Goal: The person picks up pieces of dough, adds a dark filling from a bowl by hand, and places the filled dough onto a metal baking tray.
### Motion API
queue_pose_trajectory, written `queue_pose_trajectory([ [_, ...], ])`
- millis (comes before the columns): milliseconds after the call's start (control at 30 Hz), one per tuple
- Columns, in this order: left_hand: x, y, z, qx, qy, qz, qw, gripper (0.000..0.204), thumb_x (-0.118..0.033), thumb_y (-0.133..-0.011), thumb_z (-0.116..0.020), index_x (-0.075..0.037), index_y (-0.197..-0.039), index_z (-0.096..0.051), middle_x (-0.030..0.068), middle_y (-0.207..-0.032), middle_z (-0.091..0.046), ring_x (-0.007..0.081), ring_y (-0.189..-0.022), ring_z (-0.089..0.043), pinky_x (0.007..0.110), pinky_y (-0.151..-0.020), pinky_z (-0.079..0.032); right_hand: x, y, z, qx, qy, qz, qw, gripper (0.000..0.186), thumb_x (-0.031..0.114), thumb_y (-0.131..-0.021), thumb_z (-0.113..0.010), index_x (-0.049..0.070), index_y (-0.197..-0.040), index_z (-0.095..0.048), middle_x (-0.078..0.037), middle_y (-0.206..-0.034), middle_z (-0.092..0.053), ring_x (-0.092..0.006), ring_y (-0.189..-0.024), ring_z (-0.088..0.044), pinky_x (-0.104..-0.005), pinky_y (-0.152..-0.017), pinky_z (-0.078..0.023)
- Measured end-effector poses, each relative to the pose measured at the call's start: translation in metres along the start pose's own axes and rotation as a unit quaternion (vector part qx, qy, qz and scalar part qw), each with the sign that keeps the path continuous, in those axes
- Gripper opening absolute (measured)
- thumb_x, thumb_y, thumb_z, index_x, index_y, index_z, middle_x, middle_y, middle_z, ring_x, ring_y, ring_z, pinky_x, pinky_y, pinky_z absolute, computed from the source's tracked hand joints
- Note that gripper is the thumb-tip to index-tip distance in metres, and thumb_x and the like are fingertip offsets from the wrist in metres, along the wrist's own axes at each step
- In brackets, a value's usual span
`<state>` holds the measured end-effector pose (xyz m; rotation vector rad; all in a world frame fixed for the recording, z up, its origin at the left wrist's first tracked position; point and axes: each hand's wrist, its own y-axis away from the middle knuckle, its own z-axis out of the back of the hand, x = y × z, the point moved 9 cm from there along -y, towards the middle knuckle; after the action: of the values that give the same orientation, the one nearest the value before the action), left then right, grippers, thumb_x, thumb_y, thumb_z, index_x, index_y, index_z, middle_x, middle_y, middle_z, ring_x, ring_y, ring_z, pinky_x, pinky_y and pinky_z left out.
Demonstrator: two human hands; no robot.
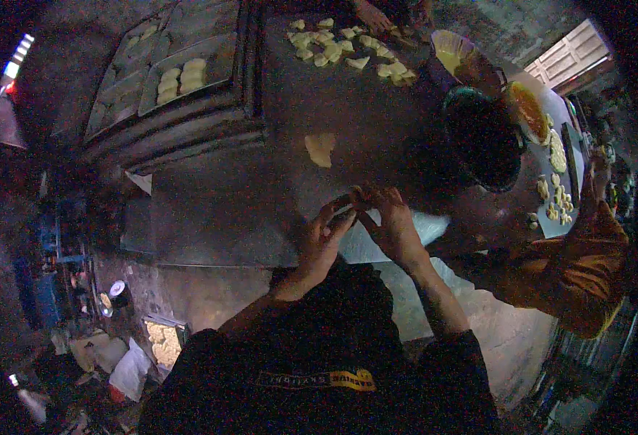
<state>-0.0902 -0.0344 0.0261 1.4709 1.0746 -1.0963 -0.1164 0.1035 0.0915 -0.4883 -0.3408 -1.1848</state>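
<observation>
One broad, dark worktable (210, 210) fills the middle of the view, its surface dull and grey under dim light. At its far left edge lie metal baking trays (167, 80), one carrying a few pale dough pieces in rows. A person in an orange sleeve (580, 268) leans in from the right, head bent over the table. Beside that person sit a dark round bowl (478, 138) and two shallower dishes with yellowish contents. Many small pale dough pieces (340, 47) are scattered across the far end of the table, and another person's hand (373, 16) reaches among them.

A flat, pale yellow dough piece (320, 148), roughly square with a ragged lower edge, lies alone on the table just beyond the wearer's hands. The left hand (322, 235) and right hand (391, 225) meet fingertip to fingertip above the table's near edge, fingers curled inward and pinched together. Whatever they pinch is small, dark and too blurred to identify.
</observation>
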Motion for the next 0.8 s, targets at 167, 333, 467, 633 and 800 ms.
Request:
queue_pose_trajectory([
  [167,0.012,0.008,-0.001,-0.067,-0.161,-0.169,0.970,0.045,-0.009,-0.098,-0.058,-0.006,-0.142,-0.045,0.0135,-0.129,-0.061,0.0228,-0.114,-0.062,0.036,-0.090,-0.053,0.013,0.008,-0.006,0.058,0.052,0.065,0.995,0.053,0.003,-0.087,-0.066,0.008,-0.138,-0.054,-0.016,-0.128,-0.064,-0.0353,-0.114,-0.062,-0.0445,-0.102,-0.047],
  [333,-0.014,-0.009,-0.013,0.076,-0.126,0.002,0.989,0.041,0.002,-0.094,-0.052,-0.009,-0.133,-0.052,0.0092,-0.117,-0.064,0.0206,-0.112,-0.063,0.034,-0.092,-0.053,0.010,0.015,0.046,0.078,-0.140,0.007,0.987,0.048,0.000,-0.084,-0.070,0.012,-0.130,-0.062,-0.014,-0.122,-0.068,-0.0329,-0.111,-0.067,-0.0398,-0.089,-0.057],
  [467,-0.046,0.008,-0.020,0.115,-0.015,-0.107,0.987,0.029,-0.001,-0.094,-0.060,-0.008,-0.122,-0.062,0.0048,-0.112,-0.067,0.0180,-0.106,-0.066,0.032,-0.091,-0.053,0.050,0.023,0.068,0.063,-0.158,0.113,0.979,0.033,0.002,-0.084,-0.074,0.007,-0.115,-0.067,-0.010,-0.108,-0.072,-0.0302,-0.101,-0.070,-0.0392,-0.083,-0.058],
  [633,-0.040,-0.012,-0.048,0.130,0.099,0.035,0.986,0.020,-0.007,-0.092,-0.070,-0.004,-0.112,-0.068,0.0035,-0.109,-0.071,0.0180,-0.101,-0.069,0.032,-0.092,-0.054,-0.036,0.037,0.052,0.119,-0.273,-0.161,0.941,0.016,0.001,-0.085,-0.074,0.002,-0.099,-0.066,-0.009,-0.100,-0.071,-0.0244,-0.091,-0.071,-0.0357,-0.074,-0.057],
  [800,-0.096,0.001,-0.068,0.096,-0.201,-0.221,0.949,0.016,-0.009,-0.093,-0.071,-0.001,-0.106,-0.069,0.0074,-0.106,-0.072,0.0189,-0.100,-0.069,0.032,-0.086,-0.057,-0.041,0.026,0.066,0.093,-0.244,-0.032,0.965,0.018,-0.001,-0.085,-0.073,0.003,-0.102,-0.071,-0.011,-0.109,-0.068,-0.0202,-0.100,-0.068,-0.0339,-0.076,-0.055],
])
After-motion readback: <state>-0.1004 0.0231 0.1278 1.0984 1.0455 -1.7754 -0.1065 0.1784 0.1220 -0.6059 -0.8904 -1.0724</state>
